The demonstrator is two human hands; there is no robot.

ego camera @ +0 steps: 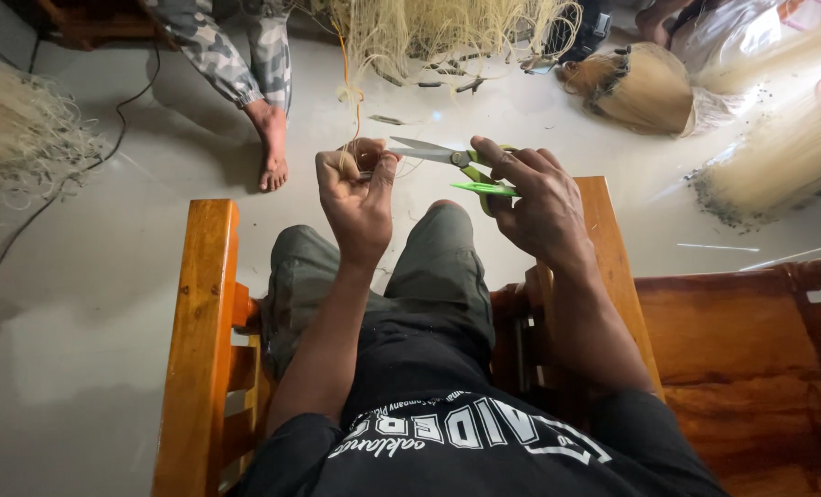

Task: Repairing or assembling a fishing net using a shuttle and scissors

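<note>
Scissors [447, 158] held open beside the fibre-pinching left hand [357, 198].

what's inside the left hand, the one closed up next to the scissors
The left hand pinches a small bunch of pale fibre strands, whose tips poke out above the fingers beside the open scissors blades. How far the strands run inside the fist is hidden.

Head-mounted camera, single view, directed steeply downward and forward.

It looks from above the seated person's chest past both forearms to the floor [106, 304] ahead. The wooden chair [198, 340] fills the near field; the far floor lies along the top edge.
</note>
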